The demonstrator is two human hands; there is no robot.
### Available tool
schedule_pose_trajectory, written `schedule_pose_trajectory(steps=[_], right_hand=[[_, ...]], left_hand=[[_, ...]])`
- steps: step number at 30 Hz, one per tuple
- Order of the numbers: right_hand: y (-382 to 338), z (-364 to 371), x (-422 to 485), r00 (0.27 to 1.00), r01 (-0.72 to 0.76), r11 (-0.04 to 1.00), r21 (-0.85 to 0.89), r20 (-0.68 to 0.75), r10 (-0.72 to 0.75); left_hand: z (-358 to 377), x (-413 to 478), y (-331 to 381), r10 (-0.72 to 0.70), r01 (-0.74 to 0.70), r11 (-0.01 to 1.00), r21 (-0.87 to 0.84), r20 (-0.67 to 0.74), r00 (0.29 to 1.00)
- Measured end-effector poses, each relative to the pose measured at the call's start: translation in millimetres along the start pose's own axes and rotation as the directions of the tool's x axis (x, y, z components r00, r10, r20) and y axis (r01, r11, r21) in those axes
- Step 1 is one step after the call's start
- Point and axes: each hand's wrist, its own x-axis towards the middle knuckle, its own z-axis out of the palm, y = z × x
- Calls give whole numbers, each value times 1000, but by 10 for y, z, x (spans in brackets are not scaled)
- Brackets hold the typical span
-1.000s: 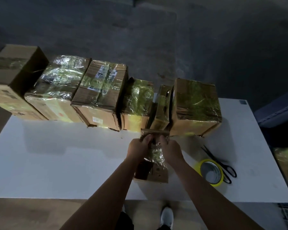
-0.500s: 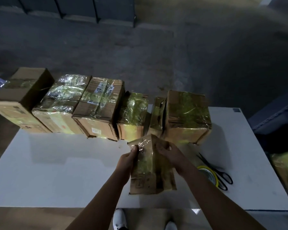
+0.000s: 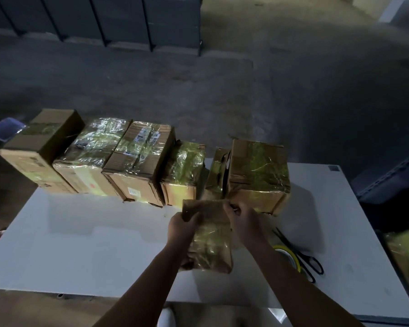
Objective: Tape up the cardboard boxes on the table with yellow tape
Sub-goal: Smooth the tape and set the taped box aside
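Note:
I hold a small flat cardboard box (image 3: 211, 241), glossy with yellow tape, tilted above the white table (image 3: 80, 244). My left hand (image 3: 183, 226) grips its upper left edge. My right hand (image 3: 244, 220) pinches its upper right corner. The yellow tape roll (image 3: 287, 253) lies on the table to the right, partly hidden behind my right forearm. Several taped boxes stand in a row along the far edge, among them a large one (image 3: 257, 175) just behind my hands and a slim one (image 3: 216, 175) beside it.
Black scissors (image 3: 302, 256) lie right of the tape roll. A plain box (image 3: 40, 147) ends the row at the far left, overhanging the table. A dark bin with taped packages (image 3: 406, 251) sits off the right edge. Grey floor lies beyond.
The small box rose off the table and turned in my hands, its top now tipped toward the row. My view lifted, showing more floor. Tape roll and scissors stayed put.

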Motion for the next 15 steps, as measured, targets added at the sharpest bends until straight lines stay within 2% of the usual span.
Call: schedule_pose_trajectory(steps=[1,3,6,9,15], right_hand=[[-13,-14,-10,999,39,999,1,10,-39],[-37,-37,4,997,57,998,13,51,-58],[-72,-118,41,979,-59,989,134,201,31],[-137,-237,46,928,-195,951,241,360,99],[-313,-301,106,961,-167,958,234,256,105]], left_hand=[[-30,11,-27,-23,22,999,-29,-42,999],[-89,16,-57,-114,106,971,-216,-27,993],[-156,2,-64,-189,234,865,-443,144,971],[-187,-12,-54,-189,310,826,-472,287,939],[-217,-2,20,-150,357,785,-506,404,903]])
